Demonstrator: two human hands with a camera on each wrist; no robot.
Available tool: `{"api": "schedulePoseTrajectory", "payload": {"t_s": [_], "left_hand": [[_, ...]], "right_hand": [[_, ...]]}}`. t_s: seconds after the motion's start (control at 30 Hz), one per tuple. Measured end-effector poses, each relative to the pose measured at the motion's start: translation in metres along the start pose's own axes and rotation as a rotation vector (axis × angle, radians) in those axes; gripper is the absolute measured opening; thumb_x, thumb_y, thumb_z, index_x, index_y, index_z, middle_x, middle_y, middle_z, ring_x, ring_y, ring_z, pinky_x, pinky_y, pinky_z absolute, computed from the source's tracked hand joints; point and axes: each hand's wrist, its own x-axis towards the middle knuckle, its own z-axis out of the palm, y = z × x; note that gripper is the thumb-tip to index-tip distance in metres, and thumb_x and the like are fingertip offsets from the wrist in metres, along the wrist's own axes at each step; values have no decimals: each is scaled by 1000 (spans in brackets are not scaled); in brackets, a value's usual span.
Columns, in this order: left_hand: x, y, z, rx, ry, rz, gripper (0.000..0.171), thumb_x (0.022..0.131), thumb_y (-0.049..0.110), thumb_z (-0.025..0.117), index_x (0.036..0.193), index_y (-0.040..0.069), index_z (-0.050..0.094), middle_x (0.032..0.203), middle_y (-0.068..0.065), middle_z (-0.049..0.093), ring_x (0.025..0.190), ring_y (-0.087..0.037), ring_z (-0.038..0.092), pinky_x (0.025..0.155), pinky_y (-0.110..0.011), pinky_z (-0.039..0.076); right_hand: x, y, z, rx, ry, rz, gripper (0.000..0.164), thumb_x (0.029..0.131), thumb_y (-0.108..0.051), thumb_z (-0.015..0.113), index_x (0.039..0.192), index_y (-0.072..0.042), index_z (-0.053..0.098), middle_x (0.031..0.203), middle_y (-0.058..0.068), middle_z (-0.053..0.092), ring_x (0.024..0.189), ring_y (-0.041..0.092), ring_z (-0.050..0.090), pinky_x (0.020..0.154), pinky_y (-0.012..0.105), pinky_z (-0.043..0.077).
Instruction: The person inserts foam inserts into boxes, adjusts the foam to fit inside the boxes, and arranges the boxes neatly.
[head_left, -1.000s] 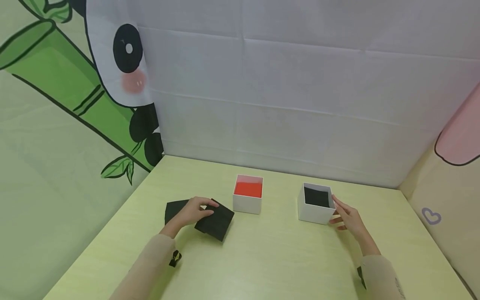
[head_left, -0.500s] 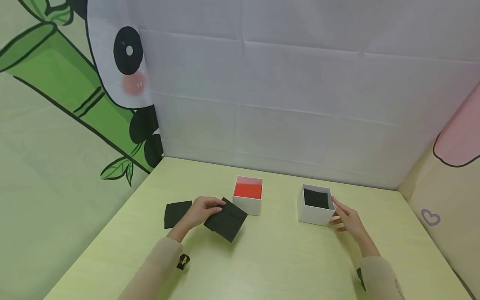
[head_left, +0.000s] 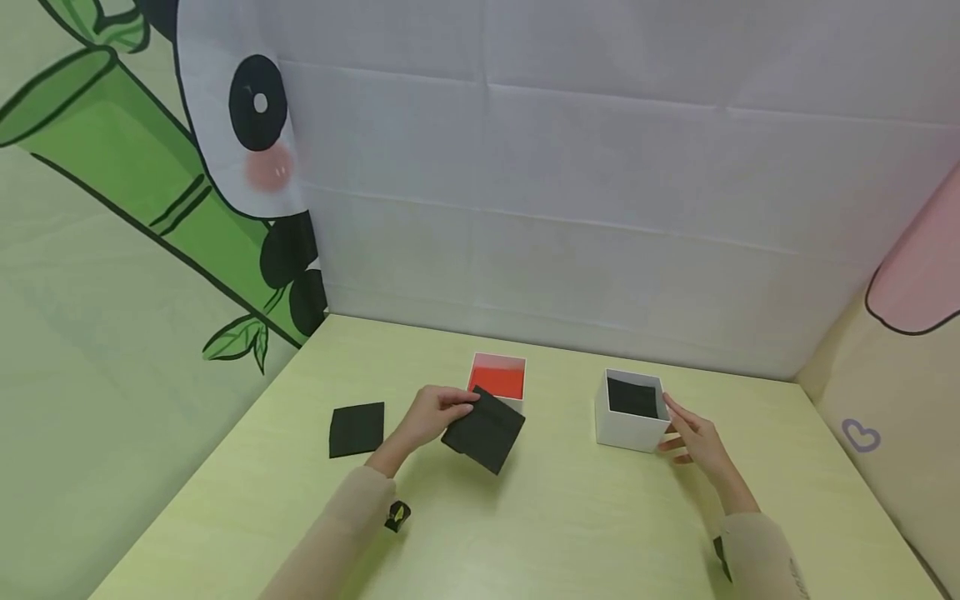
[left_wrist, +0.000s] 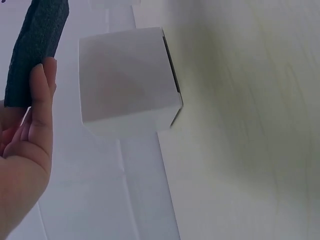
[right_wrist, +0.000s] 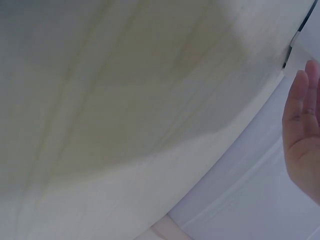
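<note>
My left hand (head_left: 429, 417) pinches a black square piece (head_left: 483, 432), like folded cloth or paper, by its upper left corner. It is held tilted above the table, partly in front of a white box (head_left: 514, 404) with a red piece (head_left: 497, 382) inside. In the left wrist view the fingers hold the black piece (left_wrist: 36, 47) near a white box (left_wrist: 125, 77). At the right, straight fingers of my right hand (head_left: 701, 440) touch the right side of another white box (head_left: 624, 429), which holds a black piece (head_left: 632, 397). The right wrist view shows this hand (right_wrist: 304, 132) beside the box edge.
Another black square (head_left: 356, 430) lies flat on the pale yellow table (head_left: 555, 525) at the left. A white cloth wall (head_left: 600, 208) stands behind the boxes, with printed cloth walls at both sides.
My left hand has carried the black square to the right and slightly up, away from the other black square, which now shows fully. The right hand stays at its box.
</note>
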Motion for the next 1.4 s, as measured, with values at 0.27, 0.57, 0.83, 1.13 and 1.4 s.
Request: {"api": "schedulePoseTrajectory", "payload": {"t_s": [0.27, 0.57, 0.83, 1.13, 1.4], "left_hand": [[11, -5, 9, -42, 2, -20, 26, 85, 1, 58, 110, -3, 62, 106, -18, 61, 77, -16, 59, 60, -25, 48], [21, 2, 19, -126, -35, -6, 31, 85, -5, 54, 116, -5, 57, 110, -22, 58, 76, -18, 61, 63, -31, 50], [31, 8, 30, -159, -41, 10, 32, 85, -6, 54, 117, -7, 55, 111, -23, 57, 74, -18, 60, 62, -31, 50], [43, 10, 45, -212, -42, -15, 33, 86, -5, 53, 118, -6, 54, 114, -24, 55, 78, -22, 61, 63, -31, 50], [52, 16, 55, -251, 5, -38, 33, 86, -5, 53, 119, -6, 54, 111, -23, 57, 70, -18, 60, 62, -29, 50]], "right_hand": [[-1, 0, 0, -1, -1, 2, 52, 96, -34, 38, 140, -11, 23, 95, 23, 47, 80, 35, 61, 58, 39, 49], [0, -2, -1, 1, 1, -12, 50, 97, -31, 37, 141, -11, 24, 95, 24, 46, 79, 35, 61, 58, 40, 50], [-1, -2, 0, 15, 2, -5, 50, 97, -31, 37, 141, -11, 24, 97, 23, 46, 78, 32, 62, 59, 39, 50], [1, 0, 2, 12, 1, -7, 49, 97, -29, 37, 141, -11, 24, 94, 20, 52, 77, 32, 62, 59, 40, 50], [1, 0, 1, 1, 4, -7, 49, 97, -29, 37, 141, -11, 24, 94, 21, 49, 77, 31, 62, 59, 40, 50]]}}
